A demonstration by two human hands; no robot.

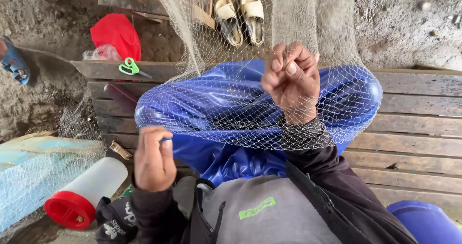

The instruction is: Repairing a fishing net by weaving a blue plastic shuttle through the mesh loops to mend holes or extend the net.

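My right hand (292, 80) is raised, fingers pinched shut on the fishing net (231, 109) draped over my blue-clad knees. My left hand (154, 158), lower and nearer me, is closed on a thin blue netting needle (165, 139).

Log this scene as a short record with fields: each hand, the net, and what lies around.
left hand: fist closed, pinching a thin blue tool
right hand: raised, fingers pinching the net's mesh
net: fine pale mesh draped over blue-trousered knees
green scissors: on plank edge
white jar with red lid: lying on its side
sandals: pair on ground
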